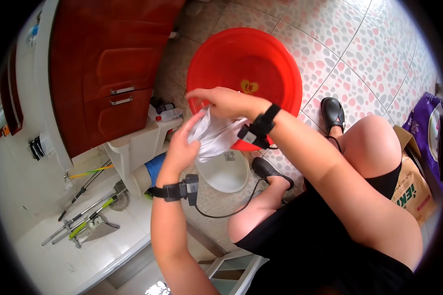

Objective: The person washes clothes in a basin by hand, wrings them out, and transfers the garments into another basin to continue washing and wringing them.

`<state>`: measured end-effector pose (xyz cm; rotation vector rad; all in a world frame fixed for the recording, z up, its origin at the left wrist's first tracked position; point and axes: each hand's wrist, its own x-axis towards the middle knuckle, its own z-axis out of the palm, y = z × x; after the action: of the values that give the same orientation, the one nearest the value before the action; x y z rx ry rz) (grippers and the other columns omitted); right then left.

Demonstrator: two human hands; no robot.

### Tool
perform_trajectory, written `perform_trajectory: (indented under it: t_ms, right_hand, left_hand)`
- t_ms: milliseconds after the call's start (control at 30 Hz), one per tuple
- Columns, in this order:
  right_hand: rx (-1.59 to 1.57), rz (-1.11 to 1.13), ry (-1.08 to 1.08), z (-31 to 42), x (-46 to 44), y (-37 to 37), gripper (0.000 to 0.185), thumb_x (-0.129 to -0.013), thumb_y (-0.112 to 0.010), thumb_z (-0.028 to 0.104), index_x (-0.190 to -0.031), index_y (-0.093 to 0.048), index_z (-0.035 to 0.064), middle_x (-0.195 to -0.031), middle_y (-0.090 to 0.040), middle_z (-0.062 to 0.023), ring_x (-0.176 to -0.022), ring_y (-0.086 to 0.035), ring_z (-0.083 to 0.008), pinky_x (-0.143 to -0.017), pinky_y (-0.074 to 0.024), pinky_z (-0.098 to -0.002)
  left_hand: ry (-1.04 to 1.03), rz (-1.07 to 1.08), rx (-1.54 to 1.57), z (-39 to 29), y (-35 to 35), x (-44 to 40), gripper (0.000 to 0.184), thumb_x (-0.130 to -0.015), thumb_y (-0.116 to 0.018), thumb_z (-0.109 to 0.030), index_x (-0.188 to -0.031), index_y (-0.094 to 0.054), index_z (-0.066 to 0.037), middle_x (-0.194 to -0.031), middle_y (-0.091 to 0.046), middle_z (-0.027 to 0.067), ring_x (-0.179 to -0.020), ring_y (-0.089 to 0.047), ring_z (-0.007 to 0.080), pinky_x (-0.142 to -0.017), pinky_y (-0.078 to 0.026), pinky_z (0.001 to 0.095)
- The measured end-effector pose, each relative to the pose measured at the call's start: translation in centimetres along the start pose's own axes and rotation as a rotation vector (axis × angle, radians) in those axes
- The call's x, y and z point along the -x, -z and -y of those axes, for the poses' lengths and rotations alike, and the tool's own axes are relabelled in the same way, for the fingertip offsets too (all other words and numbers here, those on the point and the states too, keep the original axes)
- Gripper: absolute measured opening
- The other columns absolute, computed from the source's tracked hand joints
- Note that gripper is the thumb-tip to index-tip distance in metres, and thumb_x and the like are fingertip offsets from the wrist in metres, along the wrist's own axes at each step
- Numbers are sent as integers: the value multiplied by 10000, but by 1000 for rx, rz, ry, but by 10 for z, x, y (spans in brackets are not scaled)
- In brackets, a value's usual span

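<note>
A white cloth (pixel 215 135) hangs bunched between my two hands, above the near left rim of a large red basin (pixel 293 83). My left hand (pixel 184 147) grips the cloth's left side between thumb and fingers. Across its upper part, my right hand (pixel 226 102) holds the cloth, index finger stretched to the left. Part of the right hand's grip is hidden behind the hand. Inside the red basin a yellow heart-shaped sticker (pixel 249 87) shows. Below the cloth, a white round basin (pixel 226 174) stands on the floor, partly covered by the cloth.
Left of the basin are a red-brown cabinet (pixel 115 64) and a white plastic stand (pixel 140 147) with bottles (pixel 170 115). Mops and brushes (pixel 88 216) lie lower left. My black shoes (pixel 332 113) rest on the tiles. A cardboard box (pixel 411 189) and purple bag (pixel 423 128) stand right.
</note>
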<state>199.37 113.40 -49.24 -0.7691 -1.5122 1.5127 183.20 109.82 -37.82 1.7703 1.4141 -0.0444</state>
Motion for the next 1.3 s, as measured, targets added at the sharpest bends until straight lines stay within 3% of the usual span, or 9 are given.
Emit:
perform_trajectory:
  t_ms: [233,433,667,867,1033,1100,1167,1233,1300]
  right_hand:
    - [525,508,0,52,-48,41,317,-690,-514,76,-991,-598,20,-854,-618,-144,-796,-583,-267,-700,-451,-340]
    - [680,428,95,119,-47,42,262,-795,-481,139,-1016,-573,34,-878,-608,-150,-833,-579,-281,-728,-444,-360]
    - [795,402,105,142,-57,46,241,-797,-475,110,-1005,-570,35,-924,-605,-157,-864,-569,-305,-751,-442,-363]
    - [1092,327,246,131,-75,79,307,-729,-471,-20,-1021,-561,11,-1001,-576,-174,-918,-555,-323,-803,-442,-372]
    - [1107,223,181,129,-87,90,286,-759,-444,-11,-1023,-553,18,-962,-589,-177,-898,-562,-328,-779,-446,-370]
    - [1083,125,160,131,-88,84,238,-780,-419,15,-959,-573,44,-921,-605,-171,-861,-571,-331,-738,-450,-369]
    - [1039,125,188,134,-89,80,227,-799,-418,23,-976,-559,21,-904,-602,-179,-864,-566,-339,-744,-448,-376]
    - [996,117,208,135,-90,80,221,-817,-416,31,-993,-545,-2,-887,-599,-187,-867,-561,-348,-749,-447,-382]
    - [865,43,352,138,-91,82,169,-755,-423,14,-848,-563,34,-810,-600,-143,-759,-567,-307,-641,-442,-381]
  left_hand:
    - [-162,-247,75,-7,33,14,531,-640,-440,58,-1163,-407,-32,-1063,-548,155,-1021,-528,249,-903,-389,311]
    - [18,-474,-583,-6,36,31,451,-652,-528,-32,-1098,-456,-33,-957,-581,217,-921,-547,384,-797,-439,391]
    - [201,-780,-458,44,33,40,263,-679,-566,-126,-915,-571,-10,-792,-600,215,-778,-577,375,-687,-462,403]
    - [5,-893,72,54,47,29,192,-745,-475,-61,-900,-573,-6,-770,-621,145,-746,-606,269,-687,-463,341]
    - [-155,-1016,-109,33,49,37,173,-787,-452,-53,-922,-554,-16,-811,-618,166,-759,-597,320,-695,-462,379]
    - [-145,-1108,-183,28,51,43,159,-842,-468,-96,-951,-555,-20,-851,-620,131,-740,-600,214,-675,-459,313]
    - [-142,-1128,-185,23,52,50,170,-880,-469,-157,-962,-545,-29,-851,-613,128,-732,-586,215,-674,-453,307]
    - [-211,-1151,-114,16,52,54,188,-897,-451,-189,-924,-540,-26,-813,-600,174,-729,-574,348,-656,-454,374]
    - [-276,-1125,-108,18,54,57,230,-898,-485,-250,-928,-540,-28,-771,-592,150,-683,-573,277,-628,-448,335]
